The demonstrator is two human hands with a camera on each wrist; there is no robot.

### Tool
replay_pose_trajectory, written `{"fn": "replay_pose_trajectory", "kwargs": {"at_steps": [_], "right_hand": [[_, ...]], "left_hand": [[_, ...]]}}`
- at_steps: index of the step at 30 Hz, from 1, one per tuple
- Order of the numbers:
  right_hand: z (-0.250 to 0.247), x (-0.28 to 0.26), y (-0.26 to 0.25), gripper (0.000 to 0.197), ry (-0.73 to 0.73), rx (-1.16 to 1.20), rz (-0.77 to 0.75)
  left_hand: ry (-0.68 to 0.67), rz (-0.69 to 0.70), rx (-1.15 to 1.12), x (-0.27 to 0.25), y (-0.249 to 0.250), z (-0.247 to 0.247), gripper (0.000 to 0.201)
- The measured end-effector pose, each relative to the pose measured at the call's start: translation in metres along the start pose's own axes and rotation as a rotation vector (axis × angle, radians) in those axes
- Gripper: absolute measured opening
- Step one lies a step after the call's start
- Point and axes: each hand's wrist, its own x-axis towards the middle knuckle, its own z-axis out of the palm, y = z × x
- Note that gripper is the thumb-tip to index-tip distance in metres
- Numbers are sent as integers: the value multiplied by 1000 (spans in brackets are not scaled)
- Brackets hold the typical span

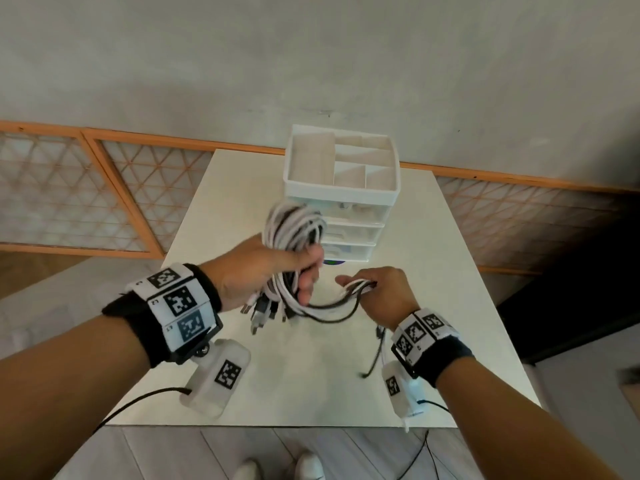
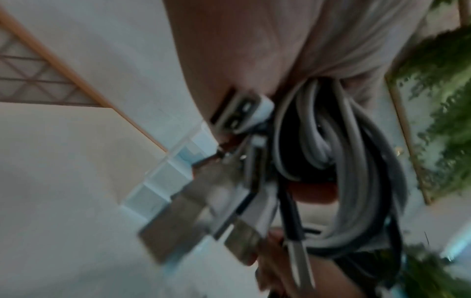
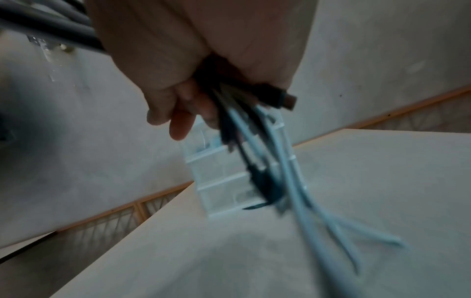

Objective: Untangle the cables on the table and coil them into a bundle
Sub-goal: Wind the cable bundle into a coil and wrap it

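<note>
A coil of white and black cables [image 1: 294,226] is held above the white table [image 1: 311,375] by my left hand [image 1: 277,268], whose fingers curl round the loops. Several USB plugs [image 1: 263,313] hang below that hand; in the left wrist view the plugs [image 2: 203,201] and looped cables [image 2: 331,141] show close and blurred. My right hand [image 1: 377,289] grips the loose cable ends [image 1: 360,285] to the right, and slack strands sag between both hands. In the right wrist view the fingers [image 3: 178,113] curl round black and white cable ends [image 3: 254,131].
A white drawer organiser [image 1: 341,192] with open top compartments stands at the table's far middle, just behind the coil. A thin black lead [image 1: 375,351] hangs below my right wrist. Wooden lattice panels [image 1: 69,192] run along the wall. Shoes [image 1: 280,469] show below the table's near edge.
</note>
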Motion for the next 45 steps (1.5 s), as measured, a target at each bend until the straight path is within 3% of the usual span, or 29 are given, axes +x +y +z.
{"fn": "replay_pose_trajectory", "kwargs": {"at_steps": [2, 4, 11, 16, 20, 24, 28, 30, 31, 34, 37, 41, 44, 45], "right_hand": [[-6, 7, -7, 42, -4, -145, 76], [-11, 12, -17, 40, 12, -252, 150], [-20, 14, -52, 22, 111, -399, 208], [-30, 14, -65, 24, 126, -260, 238], [-42, 19, -55, 16, 13, -222, 163], [-53, 15, -31, 11, -144, -343, 90], [-36, 1, -37, 72, -369, -406, -30], [-28, -5, -53, 86, -429, -349, -109], [-24, -7, -61, 83, -463, -307, -129], [-14, -9, -74, 42, -510, -169, -107], [-5, -4, -67, 43, -483, -154, -7], [-2, -2, -53, 24, -405, -209, -71], [0, -9, -61, 61, -549, -182, -58], [4, -10, -63, 58, -570, -171, -49]], "left_hand": [[-75, -109, 202, -1, -7, 10, 21], [-65, -188, 461, 1, -13, 21, 30], [262, -215, 737, 16, -31, 45, 28], [458, -162, 553, 23, -32, 49, 27], [462, -175, 450, 19, -24, 40, 37], [522, -30, 326, 17, -11, 12, 34], [555, 132, 306, 24, 0, 7, 19], [527, 180, 343, 29, 2, 12, 25], [504, 199, 353, 30, 3, 15, 30], [403, 232, 379, 28, 6, 20, 37], [297, 230, 440, 21, 11, 20, 32], [267, 220, 457, 17, 14, 18, 29], [301, 218, 454, 19, 12, 17, 38], [314, 217, 459, 20, 12, 18, 38]]}}
